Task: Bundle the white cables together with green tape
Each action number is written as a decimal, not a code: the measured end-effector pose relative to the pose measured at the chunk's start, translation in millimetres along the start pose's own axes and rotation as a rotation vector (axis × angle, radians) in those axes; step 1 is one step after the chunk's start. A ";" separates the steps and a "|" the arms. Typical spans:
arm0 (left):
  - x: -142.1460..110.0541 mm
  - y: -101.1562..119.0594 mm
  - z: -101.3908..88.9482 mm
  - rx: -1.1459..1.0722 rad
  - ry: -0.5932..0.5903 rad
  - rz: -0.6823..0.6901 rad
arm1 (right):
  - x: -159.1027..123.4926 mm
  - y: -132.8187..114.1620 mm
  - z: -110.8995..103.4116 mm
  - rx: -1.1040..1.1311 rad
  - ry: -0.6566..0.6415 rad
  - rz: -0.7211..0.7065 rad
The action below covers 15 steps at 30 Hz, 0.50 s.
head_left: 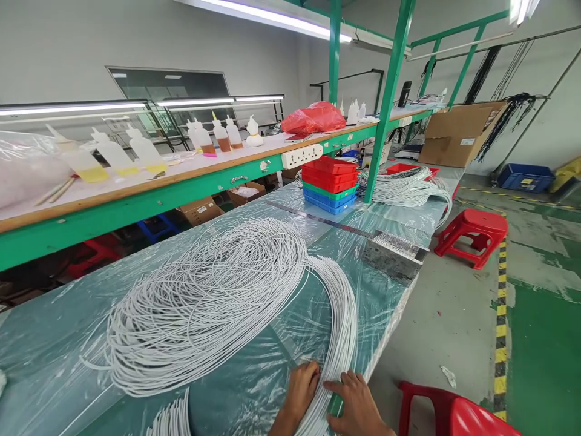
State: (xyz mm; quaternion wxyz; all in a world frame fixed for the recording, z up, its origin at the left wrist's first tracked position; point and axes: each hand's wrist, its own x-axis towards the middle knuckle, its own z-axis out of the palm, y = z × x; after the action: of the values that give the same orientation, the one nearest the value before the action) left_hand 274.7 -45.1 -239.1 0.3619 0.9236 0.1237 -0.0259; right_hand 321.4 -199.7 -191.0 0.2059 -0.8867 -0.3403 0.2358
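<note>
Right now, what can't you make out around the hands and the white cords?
- Left hand: head view; its fingers curl into the white cord bundle, so the grip is unclear.
- Right hand: wrist cut off by the bottom edge.
- Second cord bunch: cut off by the bottom edge.
- Squeeze bottles on the shelf: labels too small to read.

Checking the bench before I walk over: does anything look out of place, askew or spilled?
Nothing is spilled. The white cords sprawl in a loose, tangled pile on the table, a few strands straying off its left side. The left hand and right hand press the bundled end. A scrap lies on the floor.
</note>
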 end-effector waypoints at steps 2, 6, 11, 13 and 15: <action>-1.6 1.8 -0.8 -0.008 0.025 -0.015 | -0.3 0.3 -0.2 0.004 0.005 0.001; -2.3 4.1 2.2 -0.079 0.078 -0.107 | -1.7 1.8 -2.1 0.023 -0.006 0.001; 7.3 -2.0 7.5 -0.194 0.093 -0.255 | -2.0 2.2 -3.1 0.038 -0.007 0.013; 10.3 -3.7 8.1 -0.219 0.105 -0.301 | -1.6 1.3 -2.9 0.033 0.012 0.020; 10.3 -3.2 8.3 -0.226 0.124 -0.325 | -1.3 0.0 -3.1 0.031 0.022 0.023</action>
State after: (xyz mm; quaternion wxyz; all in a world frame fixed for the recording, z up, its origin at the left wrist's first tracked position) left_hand 284.2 -46.3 -248.8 0.4459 0.8449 0.2951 -0.0133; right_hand 322.3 -201.2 -188.1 0.2204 -0.8898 -0.3240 0.2338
